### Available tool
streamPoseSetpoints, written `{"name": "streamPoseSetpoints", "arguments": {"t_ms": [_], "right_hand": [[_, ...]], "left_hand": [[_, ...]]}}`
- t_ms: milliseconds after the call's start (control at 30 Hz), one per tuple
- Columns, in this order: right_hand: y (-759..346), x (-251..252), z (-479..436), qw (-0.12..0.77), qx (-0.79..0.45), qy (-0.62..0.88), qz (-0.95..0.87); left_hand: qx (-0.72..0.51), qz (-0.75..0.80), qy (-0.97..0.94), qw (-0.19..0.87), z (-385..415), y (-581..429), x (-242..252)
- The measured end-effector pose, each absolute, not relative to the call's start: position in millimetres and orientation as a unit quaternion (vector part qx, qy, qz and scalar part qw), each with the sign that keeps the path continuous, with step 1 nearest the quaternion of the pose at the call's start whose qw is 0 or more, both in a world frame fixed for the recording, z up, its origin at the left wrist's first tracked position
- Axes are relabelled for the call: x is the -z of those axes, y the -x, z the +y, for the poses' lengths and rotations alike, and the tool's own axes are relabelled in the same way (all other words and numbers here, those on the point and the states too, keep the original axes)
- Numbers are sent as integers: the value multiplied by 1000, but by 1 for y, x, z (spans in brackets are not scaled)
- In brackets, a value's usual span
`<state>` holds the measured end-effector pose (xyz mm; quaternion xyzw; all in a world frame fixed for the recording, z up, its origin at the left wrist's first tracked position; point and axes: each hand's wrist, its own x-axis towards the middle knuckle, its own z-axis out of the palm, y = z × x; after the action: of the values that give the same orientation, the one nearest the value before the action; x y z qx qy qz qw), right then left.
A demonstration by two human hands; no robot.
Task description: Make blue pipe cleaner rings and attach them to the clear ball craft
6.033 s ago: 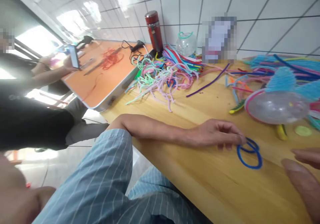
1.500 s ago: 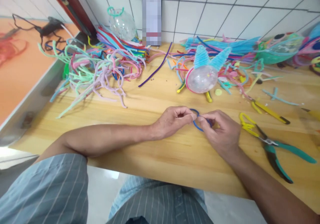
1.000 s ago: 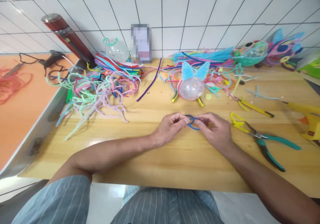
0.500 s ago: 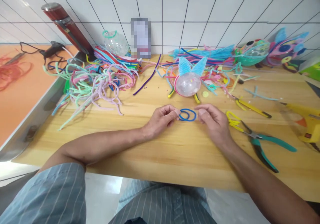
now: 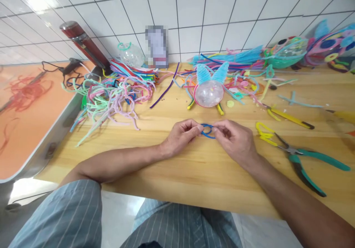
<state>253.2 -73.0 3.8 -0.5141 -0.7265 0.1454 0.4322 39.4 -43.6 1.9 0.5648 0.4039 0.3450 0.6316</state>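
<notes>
A blue pipe cleaner (image 5: pixel 208 135), coiled into loops, is held between my two hands above the wooden table (image 5: pixel 155 177). My left hand (image 5: pixel 181 135) pinches its left side between thumb and fingers. On the other side, my right hand (image 5: pixel 234 139) has thumb and fingertips closed on the loop. Just beyond them stands a clear plastic ball (image 5: pixel 209 93) with a pink rim, light blue ears (image 5: pixel 213 73) and yellow-and-dark feet (image 5: pixel 220 109).
Teal-handled pliers (image 5: pixel 294 151), a bent yellow pipe cleaner (image 5: pixel 264 133) and a yellow craft knife (image 5: pixel 298 119) lie right. Tangled pipe cleaners (image 5: pixel 111 100) fill the left, near a red flask (image 5: pixel 85 48). A purple pipe cleaner (image 5: pixel 166 87) and a phone (image 5: pixel 157 46) are behind.
My right hand has moved left and closed on the blue loop, which it was apart from before. My left hand keeps its pinch. The view has shifted slightly.
</notes>
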Motion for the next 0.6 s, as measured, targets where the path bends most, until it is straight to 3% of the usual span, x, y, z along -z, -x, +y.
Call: {"name": "streamPoseSetpoints", "arguments": {"t_ms": [433,600], "right_hand": [[-260,-14,-74,432,-81,540,-718],[-269,-19,-70,427,-67,487,-759]], "left_hand": [[-384,415,-551,613,-39,-49,-18],[-400,406,-530,628,-29,-51,-14]]}}
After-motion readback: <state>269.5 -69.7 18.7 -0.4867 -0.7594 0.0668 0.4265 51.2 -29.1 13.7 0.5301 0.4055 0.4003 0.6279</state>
